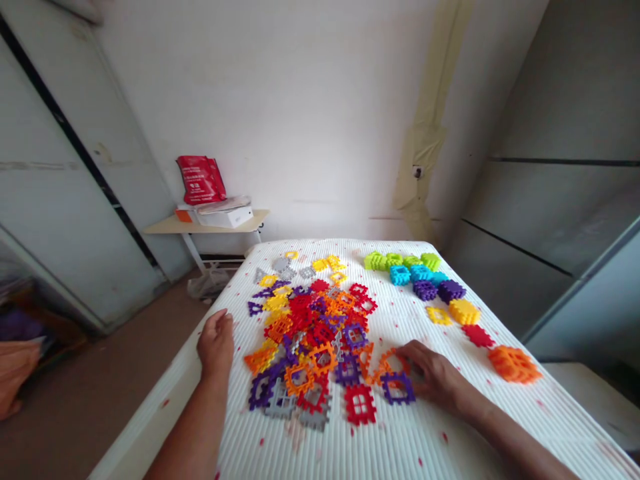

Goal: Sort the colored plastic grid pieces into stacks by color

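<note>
Interlocking plastic building tiles in red, orange, purple, yellow and grey lie in a loose pile (pixel 305 320) on the white ribbed mattress. My right hand (pixel 435 377) is at the pile's near right side, its fingers closed on the edge of an orange tile (pixel 390 363). Just in front of that hand lies a purple square frame tile (pixel 398 389), with a red window tile (pixel 360 405) to its left. My left hand (pixel 217 341) rests near the mattress's left edge, left of the pile. Its fingers are curled, and nothing shows in them.
Along the right side stand sorted stacks of tiles: lime green (pixel 403 261), blue (pixel 417 273), purple (pixel 439 290), yellow (pixel 464 311), red (pixel 478 335) and orange (pixel 515 365). A small table (pixel 200 228) with a red bag (pixel 201 180) and a white box (pixel 226 215) stands beyond the far left corner.
</note>
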Demonstrator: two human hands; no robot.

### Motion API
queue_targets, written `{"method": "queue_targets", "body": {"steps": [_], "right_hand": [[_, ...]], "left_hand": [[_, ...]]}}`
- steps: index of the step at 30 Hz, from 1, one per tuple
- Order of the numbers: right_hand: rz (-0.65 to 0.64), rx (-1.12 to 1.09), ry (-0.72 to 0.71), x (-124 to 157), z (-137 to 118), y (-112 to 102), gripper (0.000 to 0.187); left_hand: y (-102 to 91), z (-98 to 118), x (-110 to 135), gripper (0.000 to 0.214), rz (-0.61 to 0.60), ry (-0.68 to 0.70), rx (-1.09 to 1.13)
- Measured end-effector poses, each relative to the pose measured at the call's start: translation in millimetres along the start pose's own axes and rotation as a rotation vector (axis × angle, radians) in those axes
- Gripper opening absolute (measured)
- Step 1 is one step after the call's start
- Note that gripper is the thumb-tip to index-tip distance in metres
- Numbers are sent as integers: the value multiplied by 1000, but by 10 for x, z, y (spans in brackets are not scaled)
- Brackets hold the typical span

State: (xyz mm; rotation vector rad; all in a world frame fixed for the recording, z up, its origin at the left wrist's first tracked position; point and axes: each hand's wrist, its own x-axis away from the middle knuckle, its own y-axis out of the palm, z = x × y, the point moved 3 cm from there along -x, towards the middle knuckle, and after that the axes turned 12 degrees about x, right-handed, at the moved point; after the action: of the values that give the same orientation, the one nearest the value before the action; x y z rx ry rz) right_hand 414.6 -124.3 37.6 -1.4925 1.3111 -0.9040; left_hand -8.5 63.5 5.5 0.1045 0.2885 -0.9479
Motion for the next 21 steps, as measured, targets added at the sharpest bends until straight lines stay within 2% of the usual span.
{"method": "queue_targets", "body": {"steps": [5,10,14,21], "right_hand": [[31,-50,-22,-162,-116,96,29],[125,-61,42,-261,-189,128,33],[189,-131,33,-326,-143,168,16],[268,-328,147,-321,-37,175,24]], "left_hand": [[10,55,47,48,-16,-44,41],[12,18,55,48,-26,-47,70],[13,36,66,48,-30,-50,78],[4,-26,38,45,6,-39,41]]}}
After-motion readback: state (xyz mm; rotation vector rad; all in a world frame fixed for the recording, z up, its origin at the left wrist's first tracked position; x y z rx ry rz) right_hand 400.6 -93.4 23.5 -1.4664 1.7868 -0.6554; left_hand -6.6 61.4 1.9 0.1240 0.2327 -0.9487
